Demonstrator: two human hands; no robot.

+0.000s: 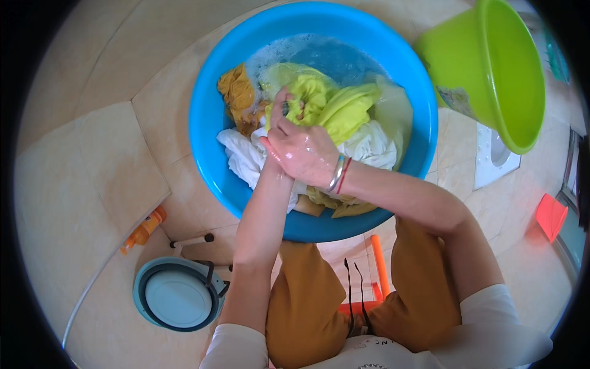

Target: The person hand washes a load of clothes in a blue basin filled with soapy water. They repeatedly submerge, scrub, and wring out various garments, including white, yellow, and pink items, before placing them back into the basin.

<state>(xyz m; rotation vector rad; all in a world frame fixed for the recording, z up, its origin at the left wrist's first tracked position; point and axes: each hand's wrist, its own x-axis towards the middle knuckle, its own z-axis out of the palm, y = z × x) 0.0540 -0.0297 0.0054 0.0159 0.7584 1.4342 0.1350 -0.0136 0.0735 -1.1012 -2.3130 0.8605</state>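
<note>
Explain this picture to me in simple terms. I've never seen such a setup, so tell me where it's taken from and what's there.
No machine here: these are a person's bare hands, seen from a wide camera worn on their head, which bends straight edges. The wet right hand, with a bracelet, lies across the left wrist, partly hiding the left hand. Whether the left grips any cloth is unclear. Below is a blue tub of sudsy water with yellow-green, white and brownish cloth. Around it are a green bucket and a grey-blue basin.
</note>
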